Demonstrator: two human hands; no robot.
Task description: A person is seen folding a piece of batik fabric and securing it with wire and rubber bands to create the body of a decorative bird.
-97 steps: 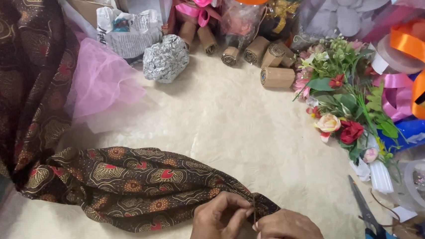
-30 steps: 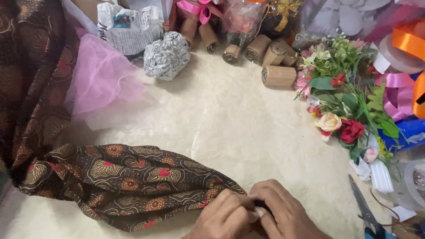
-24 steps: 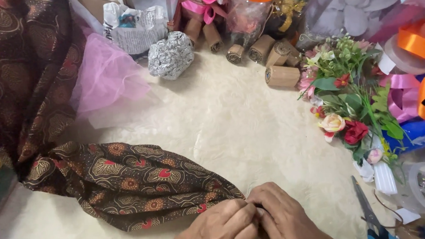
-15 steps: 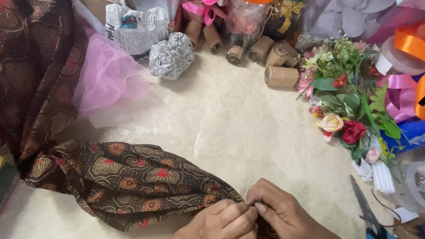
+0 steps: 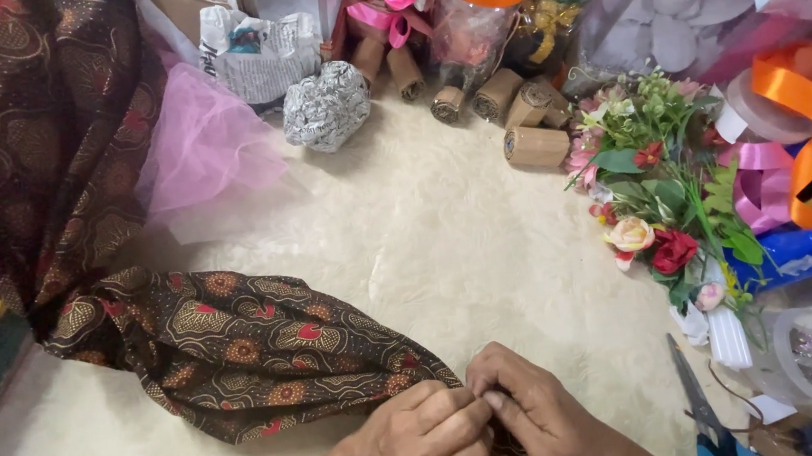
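- The cream counter (image 5: 445,244) lies bare around the brown batik cloth (image 5: 243,349), with open room running from the cloth up toward the far clutter.
- The batik cloth drapes down the left edge, then stretches across the near counter, narrowing to a gathered end at your hands.
- Pink tulle (image 5: 201,157) sits just beyond the cloth, touching its upper fold.
- Artificial flowers (image 5: 661,191) crowd the right edge, well apart from the cloth.
- Orange and pink ribbon rolls (image 5: 800,134) pile beyond the flowers, farther from the cloth.
- A crumpled foil ball (image 5: 326,105) rests past the tulle, far from the cloth's gathered end.
- Cardboard tubes (image 5: 523,129) lie in a loose group right of the foil.
- Scissors (image 5: 694,398) lie near the bottom edge, right of the cloth's end.
- Your left hand (image 5: 421,436) and right hand (image 5: 543,418) meet at the cloth's end; each grip is pressed together, pinching the gathered fabric, fingertips touching.
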